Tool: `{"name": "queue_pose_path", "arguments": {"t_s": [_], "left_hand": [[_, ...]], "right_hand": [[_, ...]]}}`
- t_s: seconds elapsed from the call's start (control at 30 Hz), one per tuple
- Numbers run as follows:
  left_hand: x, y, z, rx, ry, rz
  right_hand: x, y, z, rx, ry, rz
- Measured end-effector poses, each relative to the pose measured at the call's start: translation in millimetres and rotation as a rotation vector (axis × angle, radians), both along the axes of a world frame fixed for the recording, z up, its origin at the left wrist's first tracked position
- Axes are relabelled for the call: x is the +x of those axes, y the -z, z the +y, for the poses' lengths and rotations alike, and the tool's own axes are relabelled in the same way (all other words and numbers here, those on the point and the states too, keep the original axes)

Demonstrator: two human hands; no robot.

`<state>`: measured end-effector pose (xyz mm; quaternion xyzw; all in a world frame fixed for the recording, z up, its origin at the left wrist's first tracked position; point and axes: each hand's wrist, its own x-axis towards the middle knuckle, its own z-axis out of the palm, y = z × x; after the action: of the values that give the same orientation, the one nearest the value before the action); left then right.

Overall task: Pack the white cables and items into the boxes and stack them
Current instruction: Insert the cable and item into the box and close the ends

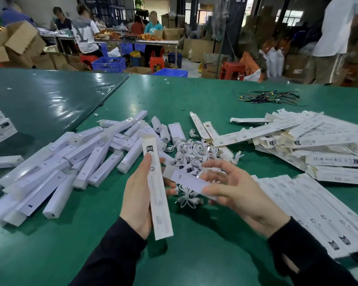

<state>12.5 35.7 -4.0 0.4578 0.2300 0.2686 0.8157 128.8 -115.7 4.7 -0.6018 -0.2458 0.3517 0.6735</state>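
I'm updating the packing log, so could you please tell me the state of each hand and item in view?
Left hand: grips a long printed box, upright.
Right hand: holds a plain white item, level.
White cables: loose, heaped on the green table.
White items, left: jumbled pile.
Flat boxes, right: unfolded, heaped.

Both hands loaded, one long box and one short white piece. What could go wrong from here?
1. The left hand grips the long box only along its lower half, so the top may swing or slip during insertion.
2. The right hand holds the white insert loosely in open-looking fingers; it may drop into the cable pile.
3. The loose pile of boxes to the left leans unevenly; a nudge could scatter it.
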Motion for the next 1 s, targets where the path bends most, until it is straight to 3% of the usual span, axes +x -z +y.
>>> {"name": "queue_pose_path", "arguments": {"t_s": [0.1, 0.2, 0.4, 0.57, 0.7, 0.77, 0.9, 1.0], "left_hand": [[2, 0, -5, 0.013, 0.102, -0.004], [3, -1, -11, -0.01, 0.239, -0.001], [2, 0, -12, 0.025, 0.323, 0.024], [0, 2, -15, 0.019, 0.465, 0.09], [1, 2, -20, 0.036, 0.568, 0.137], [1, 2, -21, 0.051, 0.62, 0.151], [-1, 0, -22, 0.099, 0.729, 0.144], [-3, -1, -23, 0.166, 0.771, 0.128]], "right_hand": [[-5, -4, -5, -0.154, -0.212, -0.168], [-14, -4, -4, -0.158, -0.292, -0.21], [0, -11, -9, -0.045, 0.006, -0.087], [12, -17, -15, 0.192, 0.148, 0.159], [16, -22, -21, 0.343, 0.171, 0.199], [16, -24, -25, 0.277, 0.181, 0.064], [19, -22, -28, -0.043, 0.258, -0.416], [21, -22, -31, -0.076, 0.217, -0.676]]}}
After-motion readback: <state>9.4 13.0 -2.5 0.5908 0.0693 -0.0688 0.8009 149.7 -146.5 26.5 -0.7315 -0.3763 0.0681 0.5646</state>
